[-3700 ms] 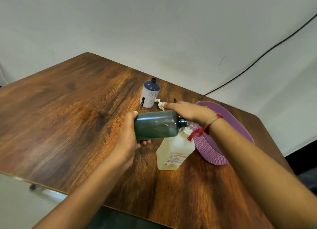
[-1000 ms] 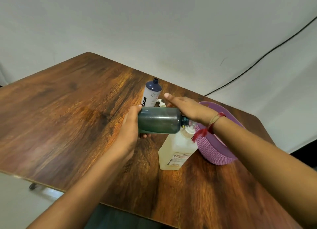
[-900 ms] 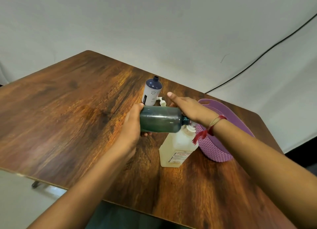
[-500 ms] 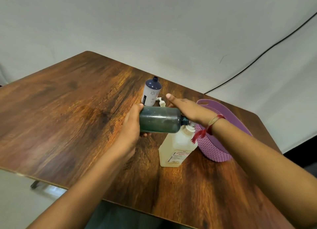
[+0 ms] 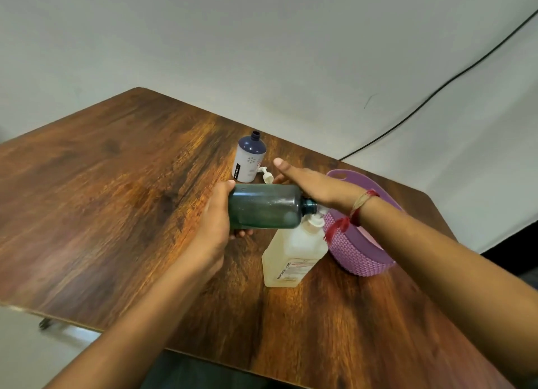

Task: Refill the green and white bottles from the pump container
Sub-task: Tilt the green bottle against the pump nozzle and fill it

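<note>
Left hand (image 5: 214,222): fingers curled round the base of the green bottle (image 5: 263,206), above the table (image 5: 102,199).
White bottle (image 5: 248,164): upright, uncapped, farther back (a loose white pump cap (image 5: 266,176) lies just beside it).
Green bottle: held sideways, open neck by the pump container (image 5: 292,254) top.
Pump container: standing on the table.
Right hand (image 5: 317,184): fingers straight, together, palm down over the pump.
Purple basket (image 5: 364,260): just beside the container.
</note>
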